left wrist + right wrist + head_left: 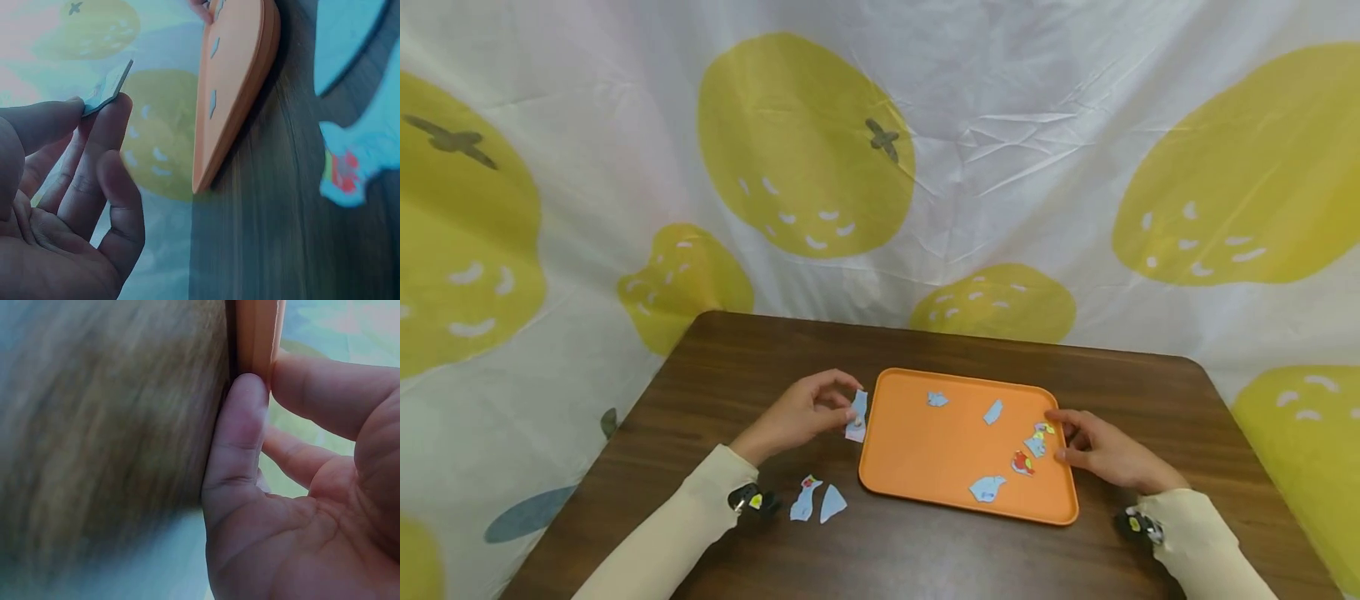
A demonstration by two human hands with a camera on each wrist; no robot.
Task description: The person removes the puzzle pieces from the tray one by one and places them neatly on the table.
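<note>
Between thumb and fingers, my left hand (805, 412) pinches a light-blue puzzle piece (857, 417) just off the tray's left edge. In the left wrist view the same thin puzzle piece (109, 94) is tilted, raised above the table. My right hand (1112, 450) grips the right rim of the orange tray (925, 458). From the right wrist, a finger (240, 425) lies along the tray's outer wall (255, 344), with the thumb at its rim. On the tray are a red-printed piece (1022, 463), a blue-and-yellow piece (1035, 446) and several light-blue ones.
Two more pale-blue pieces, one narrow with a red patch (803, 500) and one triangular (832, 503), lie on the brown wooden table (760, 350) near the left forearm. A fruit-printed curtain (1000, 192) hangs behind the table's far edge.
</note>
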